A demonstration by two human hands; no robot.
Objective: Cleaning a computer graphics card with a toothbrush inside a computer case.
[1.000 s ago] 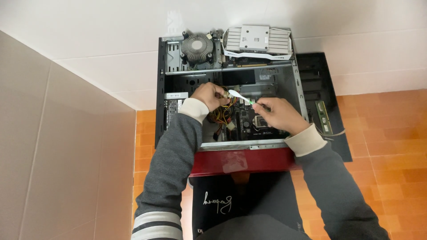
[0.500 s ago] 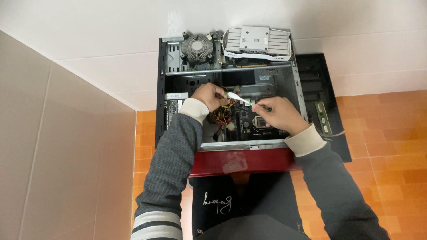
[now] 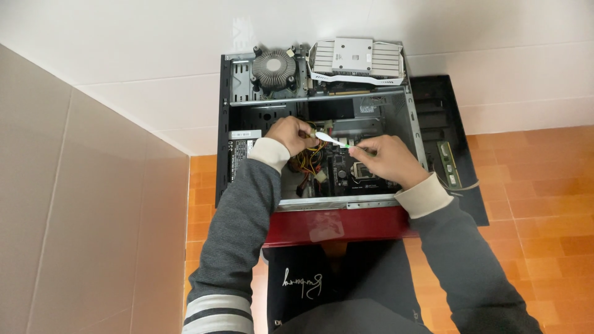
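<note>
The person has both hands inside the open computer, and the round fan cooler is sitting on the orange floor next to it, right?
Not quite. Both the left hand and the right hand are inside the open computer case, but the round fan cooler is not on the orange floor. The head view shows it resting on the case's far end, beside the white graphics card.

Orange floor tiles from three to six o'clock. White wall tiles across nine to one. Beige tiled wall at eight. Soft, even light throughout.
</note>
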